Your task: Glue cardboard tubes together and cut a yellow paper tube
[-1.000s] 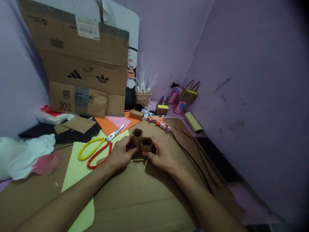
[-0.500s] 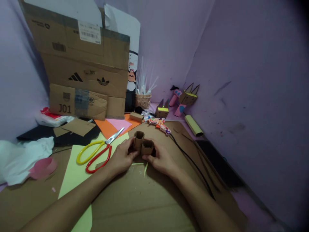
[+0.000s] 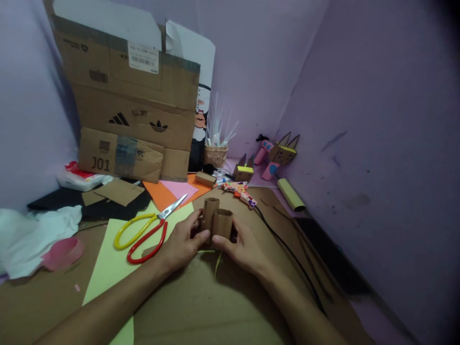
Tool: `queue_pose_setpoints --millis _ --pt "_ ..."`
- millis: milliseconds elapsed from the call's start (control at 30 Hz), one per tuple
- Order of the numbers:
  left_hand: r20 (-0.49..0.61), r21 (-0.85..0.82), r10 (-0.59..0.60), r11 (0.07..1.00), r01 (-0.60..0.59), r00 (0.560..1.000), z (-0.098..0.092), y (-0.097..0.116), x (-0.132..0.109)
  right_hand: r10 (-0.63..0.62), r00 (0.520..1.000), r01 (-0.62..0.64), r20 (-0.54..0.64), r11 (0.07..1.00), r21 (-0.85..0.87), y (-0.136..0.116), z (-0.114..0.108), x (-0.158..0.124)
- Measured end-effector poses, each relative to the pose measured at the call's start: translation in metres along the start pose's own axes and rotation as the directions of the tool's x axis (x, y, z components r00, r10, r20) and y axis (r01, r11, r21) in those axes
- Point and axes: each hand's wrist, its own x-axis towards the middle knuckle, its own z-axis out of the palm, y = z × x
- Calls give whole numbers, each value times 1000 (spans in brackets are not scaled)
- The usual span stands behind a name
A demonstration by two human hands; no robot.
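Two short brown cardboard tubes stand upright side by side between my hands, over the cardboard sheet (image 3: 179, 306). My left hand (image 3: 189, 237) has its fingers and thumb closed around the left cardboard tube (image 3: 210, 215). Around the right cardboard tube (image 3: 223, 224), slightly nearer to me, is my right hand (image 3: 242, 244), its thumb across the front. The tubes appear to touch; their lower ends are partly hidden by my thumbs. A thin yellow-green paper scrap (image 3: 217, 263) lies just below them. Left of my left hand, scissors (image 3: 158, 225) with yellow and red handles lie partly spread.
A patterned glue gun (image 3: 239, 190) with a black cord (image 3: 287, 249) lies behind my right hand. Yellow-green paper (image 3: 108, 273) is at left, with white cloth (image 3: 43, 239) beyond. Large cardboard (image 3: 136, 96) leans at the back. A yellow tube (image 3: 291, 194) rests by the wall.
The tubes have tipped, so more of their sides shows and less of their openings. The right tube appears raised beside the left one. The whole view has shifted slightly.
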Motion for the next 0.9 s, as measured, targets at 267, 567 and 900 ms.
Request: queue_pose_setpoints --millis 267,567,900 --pt "97 -63 0 998 6 995 0 21 -9 -43 999 44 10 993 -109 -3 4 -3" --pt "-124 136 -97 984 113 988 15 28 -12 -172 985 167 -31 978 -125 -2 17 -5" --pt "-96 -90 -94 992 85 991 9 17 -10 -84 996 87 41 994 -68 -8 8 -5"
